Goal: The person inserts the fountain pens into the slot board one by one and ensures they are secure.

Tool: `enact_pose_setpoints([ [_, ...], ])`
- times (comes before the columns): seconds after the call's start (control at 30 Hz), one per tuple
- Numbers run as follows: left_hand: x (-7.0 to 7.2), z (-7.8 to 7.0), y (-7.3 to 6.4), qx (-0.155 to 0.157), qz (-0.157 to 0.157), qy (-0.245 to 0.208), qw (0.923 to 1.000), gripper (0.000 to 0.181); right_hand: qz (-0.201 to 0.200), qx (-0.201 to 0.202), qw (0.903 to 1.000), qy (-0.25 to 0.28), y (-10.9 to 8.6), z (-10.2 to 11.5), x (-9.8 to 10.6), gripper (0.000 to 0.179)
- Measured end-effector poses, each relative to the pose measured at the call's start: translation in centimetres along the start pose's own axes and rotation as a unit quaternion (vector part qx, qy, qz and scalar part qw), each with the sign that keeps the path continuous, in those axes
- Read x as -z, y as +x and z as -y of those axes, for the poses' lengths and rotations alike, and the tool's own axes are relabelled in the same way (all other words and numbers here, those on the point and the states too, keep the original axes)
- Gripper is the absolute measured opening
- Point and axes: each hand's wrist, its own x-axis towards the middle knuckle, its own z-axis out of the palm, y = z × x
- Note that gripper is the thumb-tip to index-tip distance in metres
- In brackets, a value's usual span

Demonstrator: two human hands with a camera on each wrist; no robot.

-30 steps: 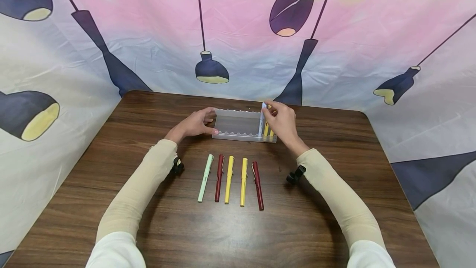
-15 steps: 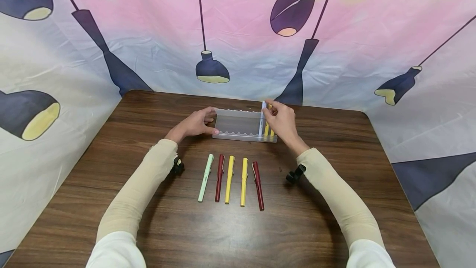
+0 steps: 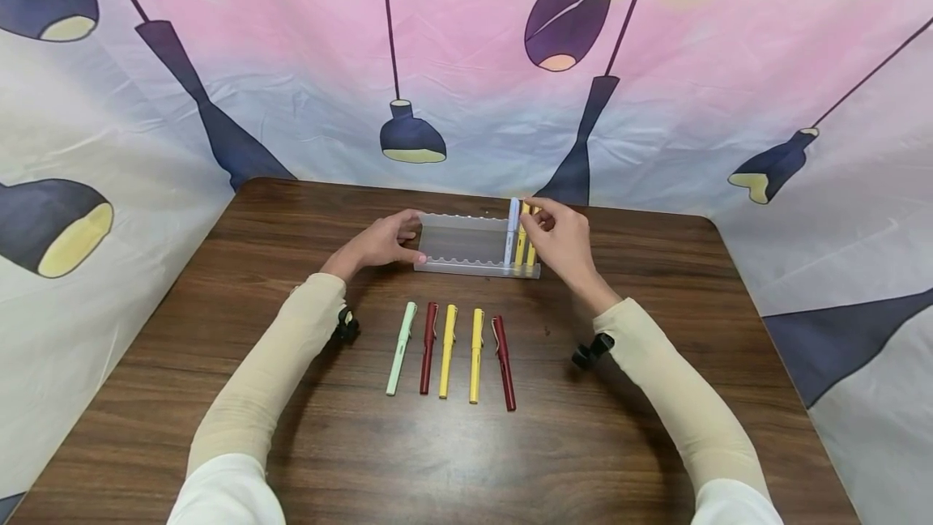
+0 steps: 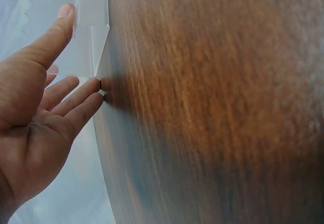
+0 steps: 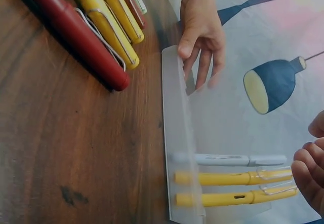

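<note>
A clear pen stand [image 3: 466, 267] with scalloped slots stands at the back of the table. At its right end are a pale blue pen [image 3: 511, 233] and two yellow pens [image 5: 238, 177], leaning side by side. My right hand [image 3: 563, 240] is beside the caps of these pens, thumb and fingers apart in the right wrist view, pinching none. My left hand [image 3: 382, 241] rests at the stand's left end. Its thumb touches the front lip, and its fairly straight fingers [image 4: 83, 102] reach behind the end, partly hidden by the stand in the head view.
Nearer on the wooden table [image 3: 583, 444] lies a row of pens: a mint green pen [image 3: 401, 349], a dark red pen [image 3: 428, 349], two yellow pens [image 3: 476, 356] and another dark red pen [image 3: 504, 363]. A printed cloth [image 3: 313, 63] hangs behind the table.
My right hand has let go of the pale blue pen and shifted slightly right; the pen stays upright in the stand. My left hand has kept its place.
</note>
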Motion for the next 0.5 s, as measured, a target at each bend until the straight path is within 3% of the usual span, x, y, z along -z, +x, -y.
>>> enact_pose_setpoints([
  [0.5, -0.1, 0.2, 0.0, -0.004, -0.002, -0.010, 0.9999, 0.093, 0.047, 0.000, 0.9981, 0.038, -3.8, 0.8, 1.1, 0.029],
])
